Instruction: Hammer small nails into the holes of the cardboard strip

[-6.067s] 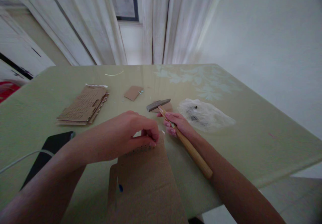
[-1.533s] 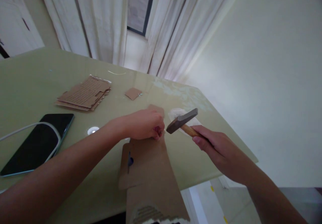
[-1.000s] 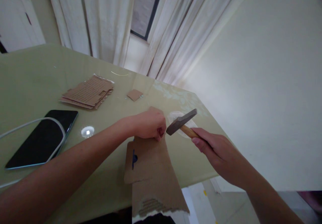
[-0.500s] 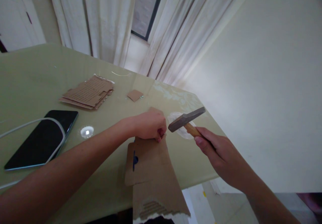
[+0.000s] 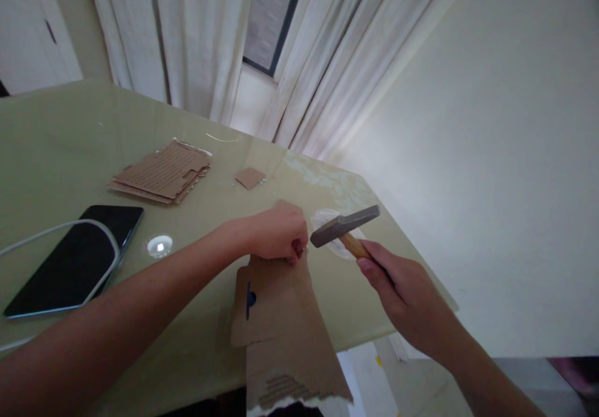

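The table [image 5: 201, 348] fills most of my view, and the card [image 5: 290, 304] runs over its near edge, its torn end hanging past. The card lies where it did half a second ago. A phone [image 5: 60, 270] rests to the left under a cable [image 5: 47, 232]; behind it sits a stack [image 5: 161, 170] of punched cardboard.

My right hand [image 5: 400, 286] is wrapped around the handle of the hammer [image 5: 344, 225], a short stretch showing below the head. Six seconds ago I had it close up by the head, pointing away from me; now the head is beside my left hand [image 5: 283, 233], its blunt end just off the knuckles. In the last half second the far end has dipped only a touch. I take this as the hammer being lined up at my left hand rather than a full swing.

My left hand is curled tight on the card, thumb and fingers drawn together. I can't tell whether they pinch anything small. The row of holes visible there earlier is now hidden under it.

A plastic bag [image 5: 322, 216] lies behind the hammer, and a square [image 5: 250, 178] farther back.
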`<state>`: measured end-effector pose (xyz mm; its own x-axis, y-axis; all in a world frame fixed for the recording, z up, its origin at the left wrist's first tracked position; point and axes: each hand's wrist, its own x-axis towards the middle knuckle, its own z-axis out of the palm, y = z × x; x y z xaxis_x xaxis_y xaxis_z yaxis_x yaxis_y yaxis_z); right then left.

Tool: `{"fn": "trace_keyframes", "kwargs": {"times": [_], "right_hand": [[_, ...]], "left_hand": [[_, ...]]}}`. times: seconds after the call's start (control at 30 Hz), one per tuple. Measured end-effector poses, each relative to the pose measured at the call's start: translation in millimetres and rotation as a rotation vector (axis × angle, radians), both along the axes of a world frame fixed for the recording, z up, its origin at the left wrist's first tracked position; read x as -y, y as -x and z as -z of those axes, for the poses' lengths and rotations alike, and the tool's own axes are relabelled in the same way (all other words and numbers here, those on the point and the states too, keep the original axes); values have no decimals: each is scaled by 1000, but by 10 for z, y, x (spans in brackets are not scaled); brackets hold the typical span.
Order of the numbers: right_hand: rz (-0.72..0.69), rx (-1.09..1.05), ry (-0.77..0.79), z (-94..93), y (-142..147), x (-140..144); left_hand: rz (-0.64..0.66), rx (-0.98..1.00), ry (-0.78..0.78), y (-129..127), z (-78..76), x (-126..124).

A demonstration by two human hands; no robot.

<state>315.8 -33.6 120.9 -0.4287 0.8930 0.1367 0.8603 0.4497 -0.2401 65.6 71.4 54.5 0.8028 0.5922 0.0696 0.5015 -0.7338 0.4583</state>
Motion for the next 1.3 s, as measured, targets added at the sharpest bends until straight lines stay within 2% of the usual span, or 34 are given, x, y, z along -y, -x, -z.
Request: {"fn": "trace_keyframes", "kwargs": {"times": [0.1, 0.17, 0.43, 0.57, 0.67, 0.93, 1.17, 1.3], "right_hand": [[-72, 83, 59, 160, -7, -9], [-91, 99, 71, 201, -13, -10], [10, 0, -82, -17, 38, 31], [-35, 28, -15, 93, 16, 20], [-86, 70, 57, 176, -22, 14], [8, -9, -77, 8, 39, 62], [-101, 81, 38, 204, -2, 48], [-82, 48, 15, 150, -8, 63]], "left_hand": [[-12, -28, -41, -5, -43, 28], [0, -27, -61, -5, -47, 36], [-7, 5, 32, 12, 41, 25], [-48, -30, -11, -10, -9, 58], [-27, -36, -73, -28, -41, 74], [-93, -67, -21, -28, 35, 80], [-82, -42, -81, -52, -6, 105], [-92, -62, -54, -55, -25, 107]]}}
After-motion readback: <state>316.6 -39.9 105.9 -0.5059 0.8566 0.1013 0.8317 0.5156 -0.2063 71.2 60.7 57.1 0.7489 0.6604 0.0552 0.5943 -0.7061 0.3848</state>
